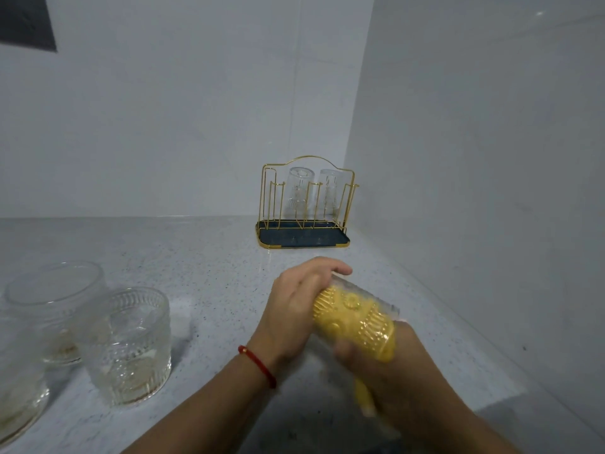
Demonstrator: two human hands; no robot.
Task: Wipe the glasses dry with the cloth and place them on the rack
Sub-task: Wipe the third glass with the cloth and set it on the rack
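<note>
Over on the left, three embossed glasses (129, 345) stand clustered on the speckled counter (212, 263), one cut off by the frame edge. Centre stage, the left hand (294, 309) curls round the held glass (357, 317), tilted on its side above the counter. The yellow cloth (376, 342) is stuffed inside it, and the right hand (370, 358) grips that cloth, blurred. Behind them, the gold rack (302, 204) holds two upturned glasses (299, 191) in the corner.
</note>
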